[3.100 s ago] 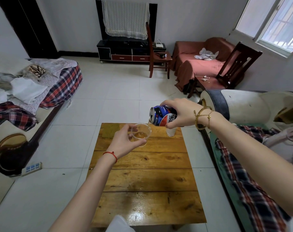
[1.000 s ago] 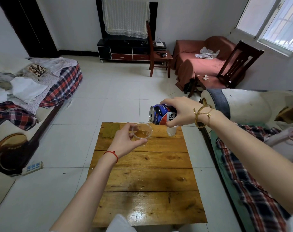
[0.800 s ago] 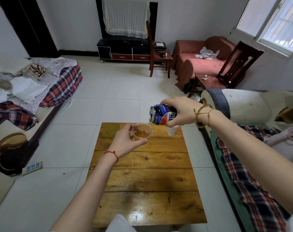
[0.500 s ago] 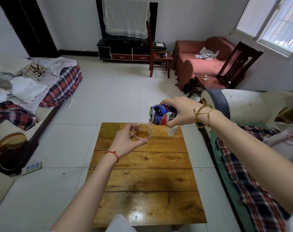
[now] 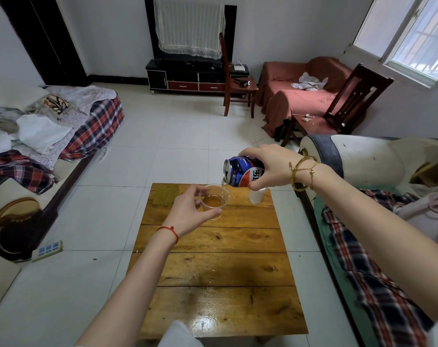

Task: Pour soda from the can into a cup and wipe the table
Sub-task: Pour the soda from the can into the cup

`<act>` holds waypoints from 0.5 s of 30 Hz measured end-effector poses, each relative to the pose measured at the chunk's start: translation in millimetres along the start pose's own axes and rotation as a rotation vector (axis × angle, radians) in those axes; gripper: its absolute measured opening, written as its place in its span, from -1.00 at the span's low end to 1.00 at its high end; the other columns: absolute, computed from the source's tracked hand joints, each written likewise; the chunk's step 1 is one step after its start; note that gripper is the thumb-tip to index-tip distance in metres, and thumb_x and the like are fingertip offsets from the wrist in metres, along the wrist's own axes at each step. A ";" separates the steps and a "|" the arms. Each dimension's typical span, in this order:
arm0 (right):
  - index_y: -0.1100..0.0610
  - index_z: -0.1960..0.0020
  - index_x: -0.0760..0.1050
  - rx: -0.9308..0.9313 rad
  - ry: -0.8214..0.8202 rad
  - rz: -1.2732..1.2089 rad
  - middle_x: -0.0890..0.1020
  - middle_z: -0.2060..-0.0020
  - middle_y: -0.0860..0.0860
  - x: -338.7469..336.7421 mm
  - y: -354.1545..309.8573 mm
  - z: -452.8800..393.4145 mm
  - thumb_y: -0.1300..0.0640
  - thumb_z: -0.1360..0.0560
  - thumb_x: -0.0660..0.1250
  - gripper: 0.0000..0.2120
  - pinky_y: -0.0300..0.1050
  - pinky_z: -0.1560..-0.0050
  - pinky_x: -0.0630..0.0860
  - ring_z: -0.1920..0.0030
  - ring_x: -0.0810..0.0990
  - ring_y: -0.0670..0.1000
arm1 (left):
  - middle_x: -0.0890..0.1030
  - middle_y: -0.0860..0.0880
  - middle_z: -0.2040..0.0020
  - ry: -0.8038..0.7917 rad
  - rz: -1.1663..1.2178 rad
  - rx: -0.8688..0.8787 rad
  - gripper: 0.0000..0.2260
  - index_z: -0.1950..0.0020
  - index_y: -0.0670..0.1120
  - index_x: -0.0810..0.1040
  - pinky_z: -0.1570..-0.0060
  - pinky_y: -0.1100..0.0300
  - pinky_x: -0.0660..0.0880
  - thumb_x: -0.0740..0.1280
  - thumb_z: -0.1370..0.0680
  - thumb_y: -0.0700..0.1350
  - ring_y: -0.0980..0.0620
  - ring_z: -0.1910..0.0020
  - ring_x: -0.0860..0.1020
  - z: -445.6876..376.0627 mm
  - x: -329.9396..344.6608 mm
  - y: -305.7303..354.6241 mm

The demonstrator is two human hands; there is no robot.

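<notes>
Table: your wooden table (image 5: pixel 220 266) sits under both hands.
On it: a cloth (image 5: pixel 166 195) beyond your left hand (image 5: pixel 188 211); a small cup (image 5: pixel 256 196) below your right hand (image 5: pixel 270 166).

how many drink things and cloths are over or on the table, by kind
cans: 1, can in right hand
clear cups: 2, held cup in left hand, spare cup standing
cloths: 1, green cloth
total: 4
</notes>
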State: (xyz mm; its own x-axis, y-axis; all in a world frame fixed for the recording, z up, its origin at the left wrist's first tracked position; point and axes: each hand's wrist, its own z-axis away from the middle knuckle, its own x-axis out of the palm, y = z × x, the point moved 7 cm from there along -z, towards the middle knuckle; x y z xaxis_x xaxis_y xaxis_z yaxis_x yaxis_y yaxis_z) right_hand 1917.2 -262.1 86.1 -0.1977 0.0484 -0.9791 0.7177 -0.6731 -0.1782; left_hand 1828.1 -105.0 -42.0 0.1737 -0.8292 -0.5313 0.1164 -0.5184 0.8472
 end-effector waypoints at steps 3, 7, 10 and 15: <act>0.00 -0.33 0.36 0.002 -0.006 0.002 0.57 -0.01 0.02 0.2 -0.5 0.5 -0.03 -0.29 0.47 -0.36 -0.01 -0.05 0.57 0.00 0.55 0.03 | 0.54 0.03 -0.29 0.001 -0.001 0.003 -0.41 -0.32 0.00 0.42 -0.15 0.24 0.47 0.55 -0.36 0.07 0.02 -0.26 0.54 1.1 0.5 1.8; 0.00 -0.33 0.37 -0.004 -0.011 0.000 0.57 0.00 0.02 -0.3 -2.5 1.9 -0.02 -0.30 0.48 -0.36 0.00 -0.04 0.58 0.01 0.56 0.03 | 0.54 0.02 -0.29 -0.001 -0.001 0.002 -0.39 -0.33 -0.02 0.43 -0.16 0.22 0.47 0.55 -0.36 0.08 0.01 -0.27 0.53 2.6 0.9 2.5; 0.01 -0.34 0.36 -0.004 -0.013 0.010 0.56 -0.01 0.02 -0.4 -2.6 3.0 -0.02 -0.31 0.47 -0.36 -0.02 -0.05 0.56 0.00 0.55 0.04 | 0.54 0.02 -0.29 -0.002 0.000 -0.001 -0.39 -0.33 -0.01 0.43 -0.19 0.19 0.48 0.56 -0.36 0.09 0.00 -0.27 0.53 3.3 1.4 2.3; 0.00 -0.32 0.37 -0.003 -0.014 0.024 0.56 0.02 0.02 0.9 -1.0 3.9 -0.02 -0.30 0.47 -0.37 -0.05 -0.01 0.55 0.02 0.55 0.04 | 0.55 0.04 -0.27 -0.004 0.003 0.006 -0.40 -0.32 0.00 0.43 -0.17 0.20 0.49 0.56 -0.36 0.09 0.02 -0.24 0.55 5.7 2.4 2.3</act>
State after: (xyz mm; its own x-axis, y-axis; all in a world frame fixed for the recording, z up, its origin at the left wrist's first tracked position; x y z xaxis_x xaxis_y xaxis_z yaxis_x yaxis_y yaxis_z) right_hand 1913.8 -264.2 85.8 -0.1897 0.0217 -0.9816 0.7244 -0.6717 -0.1549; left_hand 1823.2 -109.3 -41.3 0.1705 -0.8317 -0.5283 0.1102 -0.5167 0.8490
